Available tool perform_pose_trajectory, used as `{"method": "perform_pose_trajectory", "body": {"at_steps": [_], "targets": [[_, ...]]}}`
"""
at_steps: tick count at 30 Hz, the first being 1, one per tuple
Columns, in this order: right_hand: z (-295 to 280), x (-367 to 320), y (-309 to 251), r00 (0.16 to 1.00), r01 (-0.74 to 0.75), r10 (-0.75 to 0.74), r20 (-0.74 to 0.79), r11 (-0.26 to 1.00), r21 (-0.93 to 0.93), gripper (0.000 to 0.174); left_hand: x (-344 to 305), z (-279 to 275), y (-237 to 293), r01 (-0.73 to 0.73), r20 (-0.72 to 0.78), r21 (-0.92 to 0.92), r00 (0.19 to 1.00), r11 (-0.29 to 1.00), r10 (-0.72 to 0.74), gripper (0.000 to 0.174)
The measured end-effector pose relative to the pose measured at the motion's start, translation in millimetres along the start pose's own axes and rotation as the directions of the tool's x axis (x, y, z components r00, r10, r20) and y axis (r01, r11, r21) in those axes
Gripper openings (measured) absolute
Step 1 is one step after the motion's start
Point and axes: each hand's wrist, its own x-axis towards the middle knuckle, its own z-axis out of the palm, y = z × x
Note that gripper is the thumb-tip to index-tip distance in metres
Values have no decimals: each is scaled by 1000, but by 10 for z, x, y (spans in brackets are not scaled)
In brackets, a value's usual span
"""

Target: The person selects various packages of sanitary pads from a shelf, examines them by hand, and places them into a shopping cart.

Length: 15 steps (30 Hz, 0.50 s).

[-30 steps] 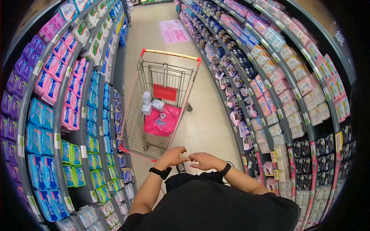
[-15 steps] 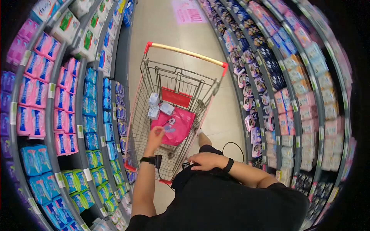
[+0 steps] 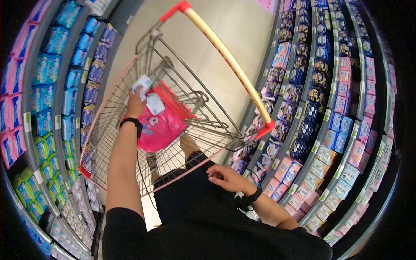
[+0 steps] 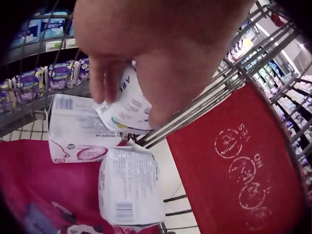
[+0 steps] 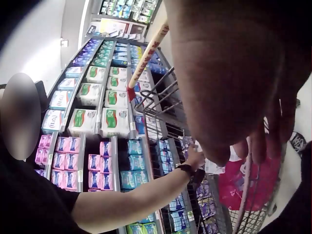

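Reaching down into the shopping cart (image 3: 113, 149), my left hand (image 3: 137, 104) pinches a white plastic-wrapped package (image 4: 127, 105) between thumb and fingers. Two similar white packages (image 4: 80, 130) (image 4: 130, 187) lie right below it, one with a pink oval print and one with a barcode. Under these spreads a bright pink bag (image 3: 162, 130) with a small cartoon print. My right hand (image 3: 229, 178) hovers in front of the body beside the cart's side, its fingers loosely curled and holding nothing.
A yellow cart handle (image 3: 225, 60) with red ends slants across the aisle, and a red panel (image 4: 229, 161) stands beside the packages. Stocked shelves (image 3: 45, 104) line the left side; more shelves (image 3: 320, 99) full of packs run along the right. A thin cable hangs near the left wrist.
My left hand has moved from in front of the body into the cart and taken hold of a white package. The cart now appears closer and turned; the right hand stays near the body.
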Motion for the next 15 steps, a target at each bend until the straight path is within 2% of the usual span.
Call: {"method": "perform_pose_trajectory", "body": {"at_steps": [2,5,6,9,12,15], "targets": [[-84,-46,86,999,-40,40,-6,999,-20,26,97,-139,340,151,21,82,988,985,-153,75],[-48,-77,214,999,-38,39,-27,998,55,25,201,-141,511,306,-8,78,952,949,-307,70],[-43,-51,238,999,-18,20,-32,997,74,24,175,-144,557,278,-78,128,960,952,-270,66],[5,-7,227,999,16,-14,-45,999,34,24,200,-204,562,343,8,218,936,914,-353,68],[56,-16,96,997,-8,12,-79,998,60,23,-29,-455,698,342,-41,160,940,926,-340,74],[193,-40,66,991,39,-30,-134,997,63,24,-405,-613,572,126,-100,99,988,987,-116,68]]}}
